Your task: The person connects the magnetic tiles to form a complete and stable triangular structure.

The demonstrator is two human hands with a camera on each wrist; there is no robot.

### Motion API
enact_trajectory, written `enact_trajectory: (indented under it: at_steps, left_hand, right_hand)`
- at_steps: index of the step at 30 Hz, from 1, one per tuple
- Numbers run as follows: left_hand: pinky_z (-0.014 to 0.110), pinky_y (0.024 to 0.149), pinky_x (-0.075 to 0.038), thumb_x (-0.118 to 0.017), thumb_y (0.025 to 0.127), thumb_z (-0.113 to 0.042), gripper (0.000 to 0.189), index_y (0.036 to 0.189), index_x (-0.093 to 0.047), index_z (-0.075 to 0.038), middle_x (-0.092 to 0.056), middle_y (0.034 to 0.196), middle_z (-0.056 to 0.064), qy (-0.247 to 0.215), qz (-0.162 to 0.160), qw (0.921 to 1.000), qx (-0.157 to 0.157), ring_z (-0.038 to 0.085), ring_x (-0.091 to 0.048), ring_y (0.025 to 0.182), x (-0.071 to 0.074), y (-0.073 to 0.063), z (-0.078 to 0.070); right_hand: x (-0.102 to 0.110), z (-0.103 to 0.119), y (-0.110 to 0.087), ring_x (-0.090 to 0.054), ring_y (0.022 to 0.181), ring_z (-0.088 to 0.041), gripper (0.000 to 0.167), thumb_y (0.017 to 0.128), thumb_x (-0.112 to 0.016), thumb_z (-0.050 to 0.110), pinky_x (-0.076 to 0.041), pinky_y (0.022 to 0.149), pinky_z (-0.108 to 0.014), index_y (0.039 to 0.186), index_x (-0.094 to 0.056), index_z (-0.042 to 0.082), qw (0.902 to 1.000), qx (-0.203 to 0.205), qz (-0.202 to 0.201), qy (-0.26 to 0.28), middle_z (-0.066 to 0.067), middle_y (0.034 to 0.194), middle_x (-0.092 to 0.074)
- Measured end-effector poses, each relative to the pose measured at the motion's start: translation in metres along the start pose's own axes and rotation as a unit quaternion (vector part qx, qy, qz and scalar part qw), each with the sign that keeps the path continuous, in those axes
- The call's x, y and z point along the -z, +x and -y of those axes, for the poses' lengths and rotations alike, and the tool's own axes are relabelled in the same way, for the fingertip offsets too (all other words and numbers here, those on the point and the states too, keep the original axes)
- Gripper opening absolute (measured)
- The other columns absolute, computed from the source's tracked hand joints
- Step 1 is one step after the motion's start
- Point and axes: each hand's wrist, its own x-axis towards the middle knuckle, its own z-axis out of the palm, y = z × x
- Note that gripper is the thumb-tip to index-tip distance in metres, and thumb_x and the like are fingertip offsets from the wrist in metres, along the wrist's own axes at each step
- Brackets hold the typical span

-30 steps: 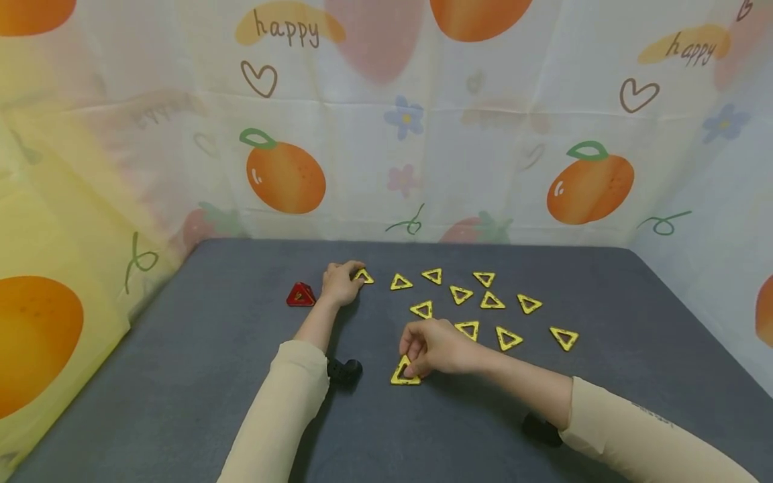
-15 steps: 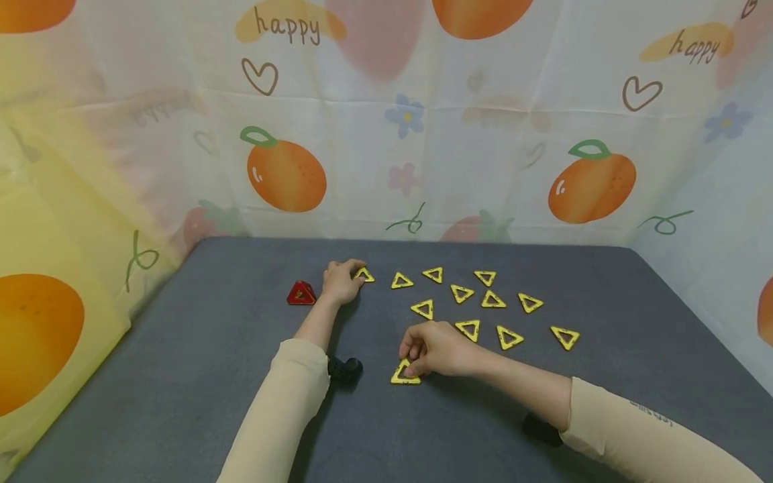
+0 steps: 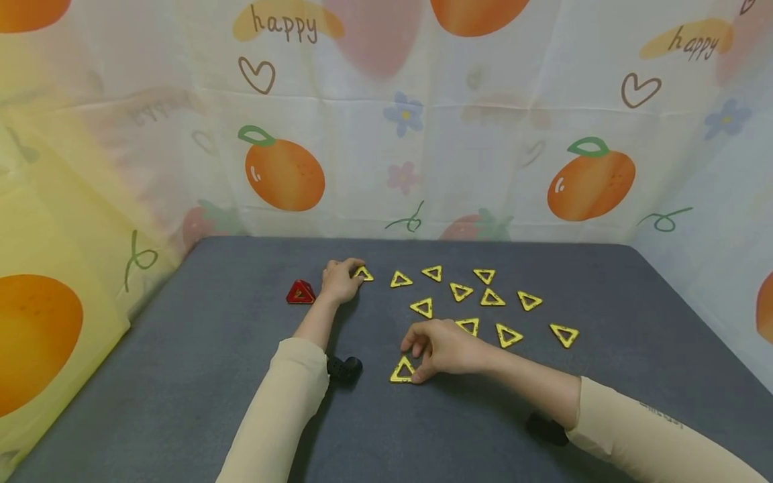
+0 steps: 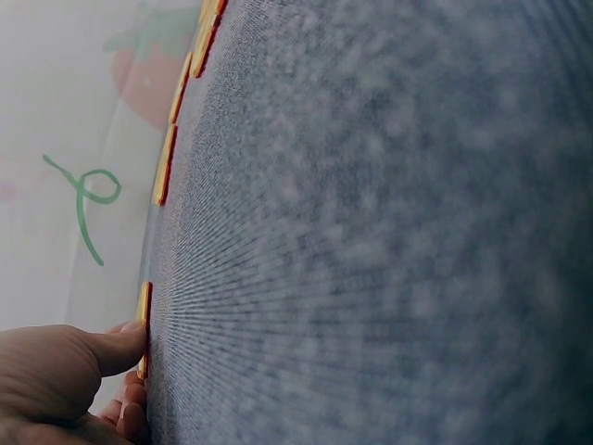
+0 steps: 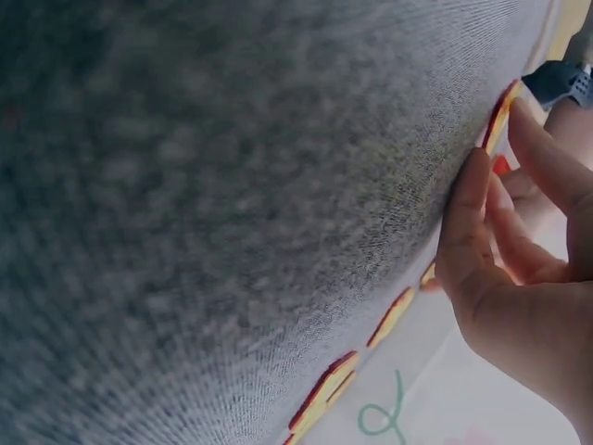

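Observation:
My left hand (image 3: 341, 280) is at the far side of the table, pinching a yellow triangular frame tile (image 3: 364, 274) between thumb and fingers. In the left wrist view the thumb lies on this tile's (image 4: 145, 301) yellow face, above its red edge. Nearer me, my right hand (image 3: 443, 347) is around another yellow triangle tile (image 3: 398, 379), flat on the table. Its thumb tip is right at the tile's right corner, with the fingers spread apart behind the top corner. The right wrist view shows the same tile (image 5: 502, 116) between the loosely parted fingertips.
Several more yellow triangle tiles (image 3: 508, 335) lie scattered across the table's (image 3: 181, 376) middle and right. A red pyramid-like piece (image 3: 300, 292) stands left of my left wrist. A fruit-print cloth (image 3: 362, 168) hangs behind the table.
My right thumb has moved off the near tile's middle to its right corner, and the hand has drawn slightly right. The left hand keeps its place.

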Motion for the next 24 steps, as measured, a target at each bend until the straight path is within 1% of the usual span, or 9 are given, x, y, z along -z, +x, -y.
enact_trajectory:
  at_steps: [8, 12, 14, 17, 19, 21, 24]
  left_hand:
    - [0.052, 0.109, -0.036, -0.057, 0.100, -0.018, 0.040, 0.140, -0.054, -0.012, -0.039, 0.144, 0.025, -0.004, 0.000, 1.0000, 0.002, 0.041, -0.037, 0.133, -0.001, 0.001, 0.000]
    - [0.051, 0.106, -0.039, -0.059, 0.099, -0.015, 0.039, 0.137, -0.054, -0.008, -0.044, 0.139, 0.024, -0.010, 0.004, 0.9999, 0.000, 0.041, -0.039, 0.131, 0.003, 0.000, -0.001]
    - [0.048, 0.100, -0.044, -0.061, 0.098, -0.012, 0.038, 0.134, -0.053, -0.005, -0.050, 0.132, 0.024, -0.018, 0.004, 0.9998, -0.002, 0.040, -0.046, 0.124, 0.006, -0.002, -0.002]
    - [0.042, 0.087, -0.049, -0.065, 0.095, -0.009, 0.037, 0.130, -0.054, -0.005, -0.059, 0.121, 0.023, -0.029, -0.004, 0.9996, -0.003, 0.037, -0.055, 0.111, 0.011, -0.004, -0.004]
    - [0.038, 0.079, -0.050, -0.067, 0.092, -0.006, 0.035, 0.125, -0.056, -0.005, -0.064, 0.115, 0.023, -0.034, -0.014, 0.9993, -0.005, 0.036, -0.059, 0.105, 0.013, -0.004, -0.004]
    - [0.034, 0.074, -0.050, -0.069, 0.091, -0.005, 0.031, 0.120, -0.058, -0.006, -0.067, 0.110, 0.022, -0.031, -0.022, 0.9992, -0.012, 0.034, -0.061, 0.100, 0.015, -0.005, -0.004]
    - [0.030, 0.068, -0.049, -0.070, 0.090, -0.005, 0.027, 0.115, -0.060, -0.006, -0.071, 0.102, 0.020, -0.022, -0.018, 0.9990, -0.034, 0.031, -0.065, 0.091, 0.017, -0.006, -0.006]
  right_hand:
    - [0.000, -0.003, -0.001, -0.061, 0.066, -0.006, 0.033, 0.072, -0.088, 0.017, -0.050, 0.061, -0.022, 0.100, -0.071, 0.015, 0.9998, 0.012, -0.007, -0.017, 0.000, 0.090, -0.067]
    - [0.001, -0.003, -0.002, -0.061, 0.066, -0.004, 0.033, 0.073, -0.087, 0.017, -0.050, 0.062, -0.021, 0.101, -0.071, 0.013, 0.9998, 0.015, -0.003, -0.011, -0.002, 0.090, -0.067]
    - [0.001, -0.003, -0.002, -0.061, 0.066, -0.005, 0.033, 0.074, -0.087, 0.016, -0.050, 0.061, -0.021, 0.101, -0.070, 0.012, 0.9999, 0.016, 0.000, -0.005, -0.003, 0.091, -0.067]
    - [0.001, -0.003, -0.002, -0.061, 0.066, -0.005, 0.033, 0.074, -0.087, 0.016, -0.049, 0.061, -0.021, 0.101, -0.070, 0.012, 0.9999, 0.014, 0.002, 0.001, -0.004, 0.091, -0.067]
    - [0.001, -0.003, -0.002, -0.060, 0.066, -0.005, 0.033, 0.074, -0.087, 0.015, -0.050, 0.061, -0.021, 0.102, -0.070, 0.012, 0.9999, 0.015, 0.002, 0.002, -0.004, 0.091, -0.066]
    - [0.000, -0.002, -0.002, -0.060, 0.066, -0.005, 0.032, 0.074, -0.087, 0.015, -0.050, 0.061, -0.021, 0.102, -0.070, 0.013, 0.9999, 0.015, 0.002, 0.002, -0.003, 0.091, -0.066]
    - [0.000, -0.001, -0.002, -0.061, 0.066, -0.006, 0.032, 0.074, -0.087, 0.014, -0.050, 0.061, -0.022, 0.101, -0.070, 0.013, 0.9999, 0.014, 0.001, 0.003, -0.002, 0.091, -0.066]
